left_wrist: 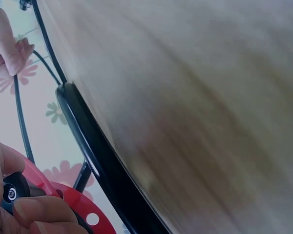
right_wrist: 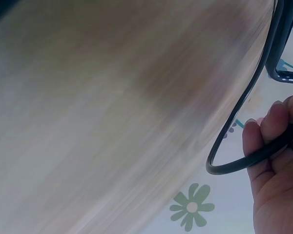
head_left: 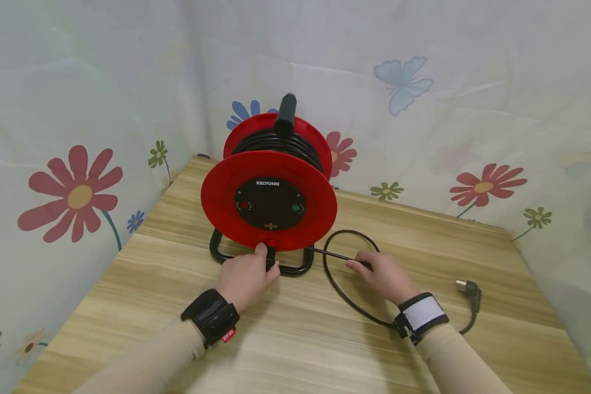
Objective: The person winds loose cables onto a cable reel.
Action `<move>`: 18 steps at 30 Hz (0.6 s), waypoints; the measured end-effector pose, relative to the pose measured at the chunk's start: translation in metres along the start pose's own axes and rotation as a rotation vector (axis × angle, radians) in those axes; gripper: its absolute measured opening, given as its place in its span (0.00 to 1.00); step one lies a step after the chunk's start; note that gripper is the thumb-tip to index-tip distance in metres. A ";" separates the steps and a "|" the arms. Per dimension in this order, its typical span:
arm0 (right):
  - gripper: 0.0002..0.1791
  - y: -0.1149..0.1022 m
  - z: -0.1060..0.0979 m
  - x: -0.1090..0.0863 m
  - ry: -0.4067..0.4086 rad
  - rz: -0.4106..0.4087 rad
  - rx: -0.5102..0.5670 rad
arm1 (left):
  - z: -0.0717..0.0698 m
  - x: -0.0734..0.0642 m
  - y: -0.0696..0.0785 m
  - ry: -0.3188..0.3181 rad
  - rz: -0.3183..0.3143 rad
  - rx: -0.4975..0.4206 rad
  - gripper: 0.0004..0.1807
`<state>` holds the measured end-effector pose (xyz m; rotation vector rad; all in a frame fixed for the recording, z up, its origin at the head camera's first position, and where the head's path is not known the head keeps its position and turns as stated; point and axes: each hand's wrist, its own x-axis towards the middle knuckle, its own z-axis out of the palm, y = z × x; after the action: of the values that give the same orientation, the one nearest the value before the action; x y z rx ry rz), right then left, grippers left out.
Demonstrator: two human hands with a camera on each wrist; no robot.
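A red cable reel [head_left: 216,191] stands on a black tube frame [head_left: 295,270], with black cable wound between its two discs. At the bottom of its front disc, my left hand [head_left: 246,276] grips the black crank knob [head_left: 271,258]; in the left wrist view the fingers curl round this knob [left_wrist: 12,194]. To the right of the reel, my right hand [head_left: 386,276] holds the black cable [head_left: 332,253] that runs out from the drum. The right wrist view shows the cable [right_wrist: 234,165] crossing the curled fingers. Beyond that hand the cable loops over the table.
The cable ends in a black plug [head_left: 470,293] lying on the right of the wooden table [head_left: 295,339]. A black carrying handle [head_left: 287,115] rises above the reel. A flower-printed sheet [head_left: 295,49] hangs behind and beside the table.
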<state>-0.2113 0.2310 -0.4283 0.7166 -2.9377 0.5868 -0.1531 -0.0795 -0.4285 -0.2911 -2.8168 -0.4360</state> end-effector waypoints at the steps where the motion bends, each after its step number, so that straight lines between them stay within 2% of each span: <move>1: 0.18 -0.001 0.001 0.002 0.000 -0.004 -0.001 | -0.001 0.000 -0.001 -0.012 -0.008 -0.007 0.18; 6: 0.18 -0.003 0.004 0.007 -0.005 -0.004 0.007 | -0.005 -0.003 -0.007 -0.043 -0.032 -0.043 0.18; 13: 0.18 0.000 0.005 0.008 -0.013 0.028 0.010 | -0.006 -0.003 -0.013 -0.009 -0.035 -0.056 0.17; 18: 0.20 0.005 0.001 0.004 -0.006 0.014 0.028 | -0.005 -0.003 -0.015 0.007 -0.036 -0.048 0.18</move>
<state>-0.2167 0.2326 -0.4305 0.7027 -2.9476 0.6291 -0.1526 -0.0951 -0.4289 -0.2490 -2.8119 -0.5120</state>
